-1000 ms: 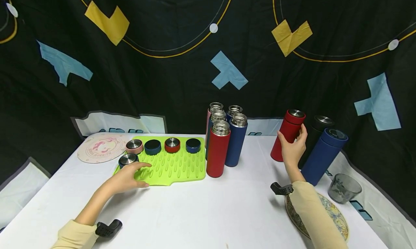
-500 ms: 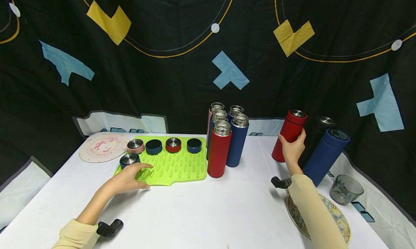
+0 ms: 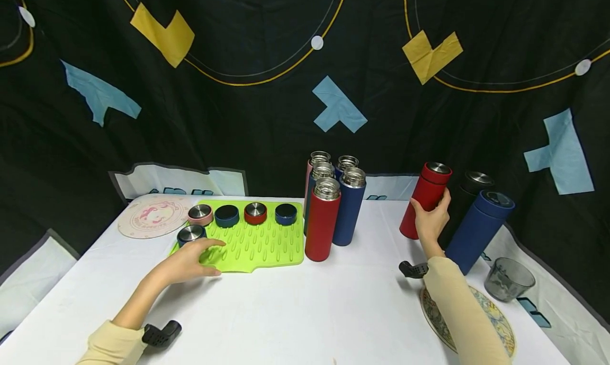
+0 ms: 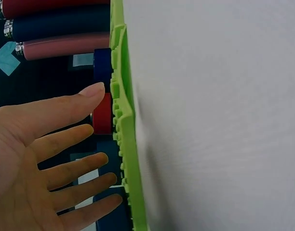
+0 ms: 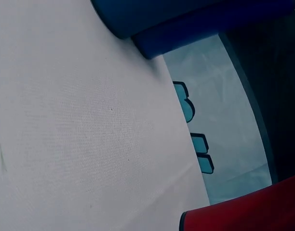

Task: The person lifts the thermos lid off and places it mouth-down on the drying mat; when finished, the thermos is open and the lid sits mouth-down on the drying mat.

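My right hand (image 3: 432, 222) grips the lower body of a capped red thermos (image 3: 425, 201) standing on the table, thumb at its left side and fingers at its right. In the right wrist view only the base of that red thermos (image 5: 248, 207) shows, and the hand is out of frame. Over the front left corner of a green silicone mat (image 3: 252, 248), my left hand (image 3: 188, 260) is held with fingers extended and apart. Nearest to it is a dark blue lid with a steel top (image 3: 191, 233). The left wrist view shows the left hand (image 4: 46, 154) beside the mat's edge, holding nothing.
Several more lids, pink (image 3: 200, 214), blue (image 3: 226, 215) and red (image 3: 255, 213), line the mat's back. Uncapped bottles, including a red one (image 3: 322, 227), cluster at the centre. Capped black (image 3: 472, 182) and blue (image 3: 478, 230) thermoses, a glass (image 3: 509, 279) and a patterned placemat (image 3: 495, 322) are rightmost.
My right hand has slid slightly down the capped red thermos and closed around it. The left hand stays in place; the whole view has shifted a little.
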`<control>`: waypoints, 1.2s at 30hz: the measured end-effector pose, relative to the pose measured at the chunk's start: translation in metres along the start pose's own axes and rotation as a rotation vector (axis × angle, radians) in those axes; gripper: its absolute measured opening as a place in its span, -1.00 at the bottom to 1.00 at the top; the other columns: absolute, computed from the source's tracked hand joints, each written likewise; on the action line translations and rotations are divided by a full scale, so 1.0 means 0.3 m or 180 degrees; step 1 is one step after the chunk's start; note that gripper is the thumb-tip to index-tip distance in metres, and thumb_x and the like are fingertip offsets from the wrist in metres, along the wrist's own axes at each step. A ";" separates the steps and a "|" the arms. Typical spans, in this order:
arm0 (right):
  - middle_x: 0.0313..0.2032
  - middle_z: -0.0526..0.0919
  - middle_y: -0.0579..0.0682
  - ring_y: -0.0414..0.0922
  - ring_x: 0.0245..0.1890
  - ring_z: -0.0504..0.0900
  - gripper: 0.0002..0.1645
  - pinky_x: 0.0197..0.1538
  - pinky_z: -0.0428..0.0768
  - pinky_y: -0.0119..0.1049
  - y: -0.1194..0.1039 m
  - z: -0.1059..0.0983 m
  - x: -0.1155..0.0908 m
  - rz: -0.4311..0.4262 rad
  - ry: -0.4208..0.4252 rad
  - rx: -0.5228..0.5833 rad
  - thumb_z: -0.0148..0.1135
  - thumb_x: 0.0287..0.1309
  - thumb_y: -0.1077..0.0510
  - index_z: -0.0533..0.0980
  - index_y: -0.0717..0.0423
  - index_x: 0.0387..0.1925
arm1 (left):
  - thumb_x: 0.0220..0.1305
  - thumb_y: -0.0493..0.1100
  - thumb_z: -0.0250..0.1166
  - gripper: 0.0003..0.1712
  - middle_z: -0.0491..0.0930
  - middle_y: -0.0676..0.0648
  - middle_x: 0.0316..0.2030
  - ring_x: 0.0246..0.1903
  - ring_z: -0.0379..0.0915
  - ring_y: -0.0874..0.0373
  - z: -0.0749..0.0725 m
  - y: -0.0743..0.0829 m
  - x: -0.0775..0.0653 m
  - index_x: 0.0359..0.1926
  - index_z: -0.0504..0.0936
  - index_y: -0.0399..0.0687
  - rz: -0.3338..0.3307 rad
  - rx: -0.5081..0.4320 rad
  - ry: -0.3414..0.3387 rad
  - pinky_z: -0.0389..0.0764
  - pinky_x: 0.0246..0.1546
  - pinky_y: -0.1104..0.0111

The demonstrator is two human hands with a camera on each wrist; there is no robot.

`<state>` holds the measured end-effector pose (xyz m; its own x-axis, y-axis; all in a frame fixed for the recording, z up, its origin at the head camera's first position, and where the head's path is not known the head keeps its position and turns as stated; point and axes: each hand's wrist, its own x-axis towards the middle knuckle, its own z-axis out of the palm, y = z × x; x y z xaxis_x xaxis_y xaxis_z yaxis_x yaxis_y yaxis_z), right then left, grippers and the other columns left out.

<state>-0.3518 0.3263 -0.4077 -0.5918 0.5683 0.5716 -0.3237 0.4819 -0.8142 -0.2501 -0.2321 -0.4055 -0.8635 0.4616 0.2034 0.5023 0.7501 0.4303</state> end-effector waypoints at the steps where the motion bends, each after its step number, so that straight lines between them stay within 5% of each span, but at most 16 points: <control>1: 0.25 0.45 0.07 0.03 0.19 0.45 -0.07 0.28 0.36 -0.02 -0.002 -0.002 -0.003 0.0003 0.0003 0.0005 0.44 0.03 0.20 0.16 0.03 0.38 | -0.10 -0.09 0.55 -0.28 0.51 -0.38 0.05 0.10 0.36 -0.36 -0.003 0.001 0.000 0.11 0.53 -0.28 0.0018 0.0001 0.0023 0.37 0.11 -0.18; 12: 0.21 0.51 0.02 -0.02 0.14 0.53 -0.04 0.17 0.48 -0.04 -0.071 -0.034 -0.040 -0.0014 -0.0036 0.0029 0.53 -0.06 0.07 0.25 0.02 0.35 | 0.05 -0.17 0.48 -0.39 0.53 -0.31 0.07 0.11 0.40 -0.29 -0.034 0.085 0.008 0.13 0.54 -0.24 0.0164 -0.0046 0.0318 0.41 0.09 -0.14; 22: 0.21 0.51 0.02 -0.02 0.15 0.53 0.00 0.13 0.51 -0.04 -0.229 -0.089 -0.109 0.0003 -0.0425 0.0074 0.54 -0.08 0.00 0.24 -0.06 0.38 | 0.11 -0.12 0.45 -0.44 0.56 -0.13 0.09 0.10 0.45 -0.11 -0.051 0.214 0.034 0.15 0.54 -0.11 0.0378 -0.0154 0.0457 0.53 0.01 -0.03; 36: 0.11 0.59 0.07 0.03 0.02 0.63 -0.02 -0.01 0.59 -0.31 -0.443 -0.144 -0.244 -0.0643 -0.1115 0.0203 0.55 -0.12 0.22 0.30 0.02 0.36 | 0.07 -0.14 0.49 -0.20 0.39 -0.04 0.27 0.17 0.40 0.02 -0.087 0.433 0.113 0.34 0.36 0.01 0.0915 -0.0442 0.0975 0.58 0.02 0.16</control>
<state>-0.2335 0.2493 -0.3370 -0.7237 0.1999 0.6606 -0.4978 0.5118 -0.7002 -0.2153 -0.1313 -0.3196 -0.6739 0.4647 0.5743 0.7311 0.5314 0.4279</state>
